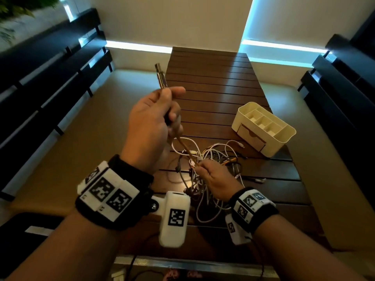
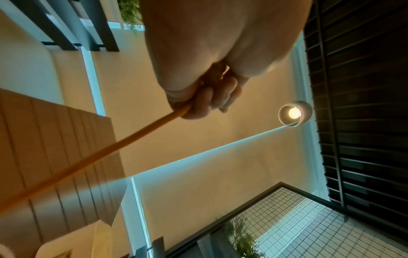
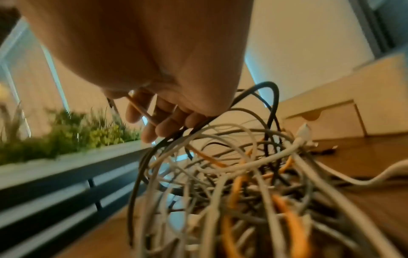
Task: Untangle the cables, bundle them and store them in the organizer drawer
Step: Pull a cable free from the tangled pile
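A tangle of white, grey, black and orange cables (image 1: pixel 211 169) (image 3: pixel 232 174) lies on the dark slatted wooden table (image 1: pixel 213 88). My left hand (image 1: pixel 156 122) (image 2: pixel 205 97) is raised and grips an orange cable (image 1: pixel 185 148) (image 2: pixel 88 160) near its end; the metal plug (image 1: pixel 161 77) sticks up above the fist. The cable runs taut down to my right hand (image 1: pixel 213 179) (image 3: pixel 159 122), which pinches it at the top of the tangle. A cream organizer (image 1: pixel 263 128) (image 3: pixel 331 104) stands to the right, its front drawer (image 1: pixel 251 137) (image 3: pixel 324 120) closed.
Dark slatted benches (image 1: pixel 50 88) flank the table on both sides. A planter with green plants (image 3: pixel 66 137) sits beyond the left side. Loose cable ends (image 1: pixel 257 180) trail right of the tangle. A hanging lamp (image 2: pixel 294 113) shows overhead.
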{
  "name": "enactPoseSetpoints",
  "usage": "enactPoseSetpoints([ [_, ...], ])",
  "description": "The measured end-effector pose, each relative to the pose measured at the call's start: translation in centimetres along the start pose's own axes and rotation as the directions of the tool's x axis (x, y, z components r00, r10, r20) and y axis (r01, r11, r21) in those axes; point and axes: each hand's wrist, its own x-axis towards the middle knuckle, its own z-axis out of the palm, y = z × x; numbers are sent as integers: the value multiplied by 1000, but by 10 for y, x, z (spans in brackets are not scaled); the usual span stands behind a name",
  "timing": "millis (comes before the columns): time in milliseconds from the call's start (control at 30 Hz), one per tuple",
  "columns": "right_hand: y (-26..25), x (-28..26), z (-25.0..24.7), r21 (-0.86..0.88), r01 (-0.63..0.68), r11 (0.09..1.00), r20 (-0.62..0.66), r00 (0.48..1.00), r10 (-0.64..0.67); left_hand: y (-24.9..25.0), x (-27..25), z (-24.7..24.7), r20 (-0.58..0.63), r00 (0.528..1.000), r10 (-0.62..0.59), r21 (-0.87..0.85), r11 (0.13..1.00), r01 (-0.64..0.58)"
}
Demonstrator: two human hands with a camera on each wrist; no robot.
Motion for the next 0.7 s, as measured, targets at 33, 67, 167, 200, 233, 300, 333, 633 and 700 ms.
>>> enactPoseSetpoints([
  [33, 7, 3, -2, -46, -3, 999, -30, 1000, 2, 1, 1, -4, -4, 1000, 3, 37, 999, -3],
  [67, 8, 5, -5, -65, -6, 998, -96, 995, 0, -1, 2, -9, -13, 1000, -5, 103, 995, 7],
  [167, -6, 10, -25, -41, 82, 996, -366, 926, -91, -26, 3, -23, -54, 997, -63, 406, 910, 80],
  [200, -16, 10, -33, -8, 146, 989, -435, 890, -135, -38, 2, -26, -60, 996, -72, 487, 869, 92],
  [233, -28, 10, -40, 35, 216, 976, -477, 861, -174, -47, 2, -26, -56, 997, -61, 547, 833, 82],
  [300, -46, 10, -48, 67, 331, 941, -501, 827, -255, -59, 3, -24, -22, 1000, 2, 620, 785, 12],
  [333, -50, 10, -48, 56, 357, 932, -496, 820, -285, -61, 4, -21, 4, 1000, 20, 628, 778, -19],
  [633, -41, 3, -50, 188, 196, 962, -324, 937, -128, -32, 6, -9, 226, 953, -200, 471, 879, 73],
  [700, -32, 0, -39, 230, 68, 971, -152, 988, -33, -12, 13, 0, 233, 964, -132, 309, 949, 55],
])
